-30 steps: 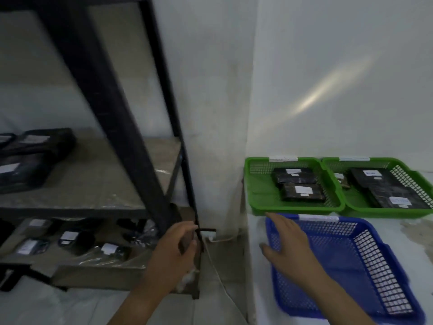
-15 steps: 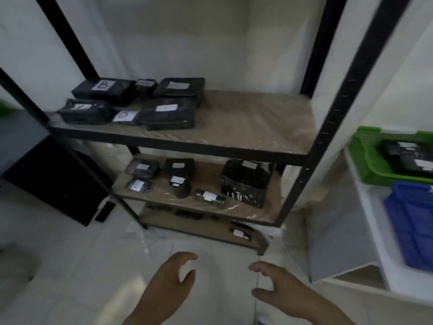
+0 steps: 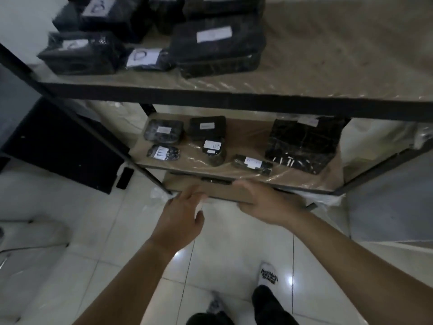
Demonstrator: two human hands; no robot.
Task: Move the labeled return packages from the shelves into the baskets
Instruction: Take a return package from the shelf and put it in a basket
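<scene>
While your left hand [image 3: 180, 216] and right hand [image 3: 264, 204] hover empty with fingers loosely spread before the lower shelf [image 3: 246, 137], aim for the slim labeled package [image 3: 251, 164] at that shelf's front edge; grip it across its width and lift it flat.

Head cam: faces fwd/down, close above shelves [image 3: 234, 99], floor [image 3: 70, 266].

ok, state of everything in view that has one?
left hand, open, empty, at the edge of the bottom shelf
right hand, open, empty, over the bottom shelf
upper shelf packages, wrapped, labeled, lying on the shelf
middle shelf packages, wrapped, labeled, untouched
</scene>
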